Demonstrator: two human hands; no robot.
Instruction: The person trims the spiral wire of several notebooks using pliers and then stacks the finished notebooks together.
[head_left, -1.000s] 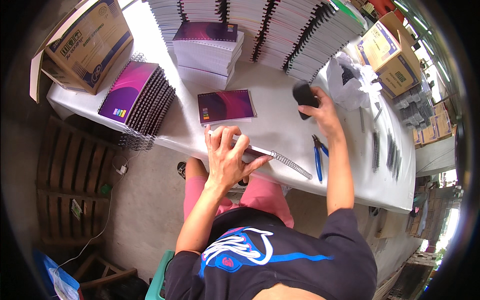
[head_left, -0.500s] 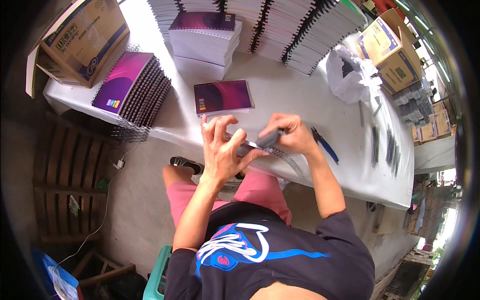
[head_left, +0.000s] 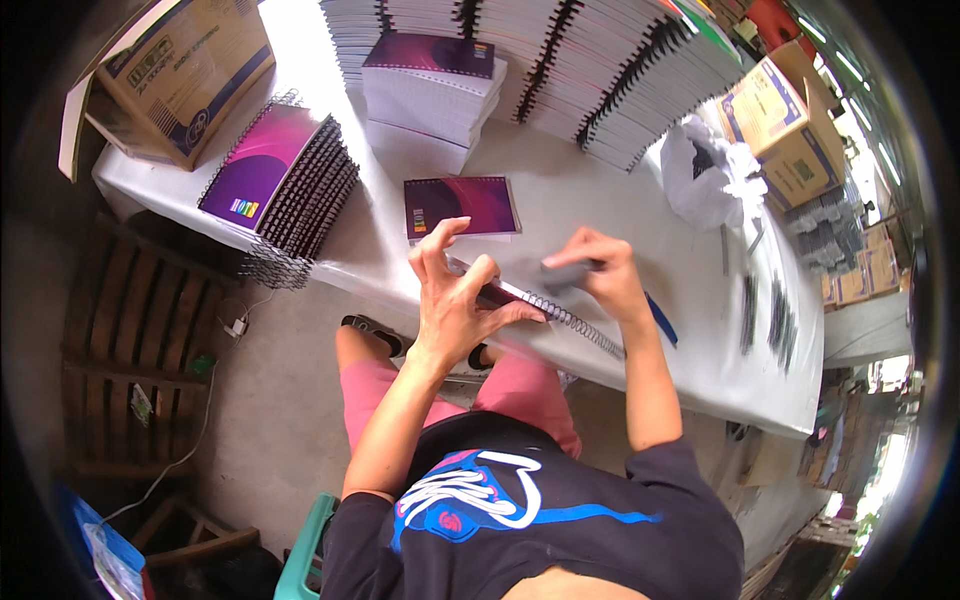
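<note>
My left hand [head_left: 448, 295] is closed on a purple-covered notebook [head_left: 493, 295], held edge-up at the table's front edge between thumb and fingers. A dark wire spiral [head_left: 580, 326] sits at the notebook's right end and stretches on to the right, below my right hand. My right hand [head_left: 612, 278] is closed round a dark grey object [head_left: 570, 275], blurred by motion, whose kind I cannot make out. That object is just above the spiral, with a small gap between them. Beyond my hands a purple notebook [head_left: 462, 207] lies flat on the table.
Spiral-bound purple notebooks [head_left: 265, 170] are stacked at left beside a carton [head_left: 190, 75]. Behind stand unbound pages [head_left: 425, 110] and thick bound stacks [head_left: 620, 90]. At right are a white plastic bag [head_left: 690, 175], loose spirals [head_left: 780, 325] and a blue tool handle [head_left: 661, 320].
My right hand has lifted the grey object off the spiral and moved slightly right. More of the spiral now shows. The left hand keeps its grip; the whole view has shifted a little.
</note>
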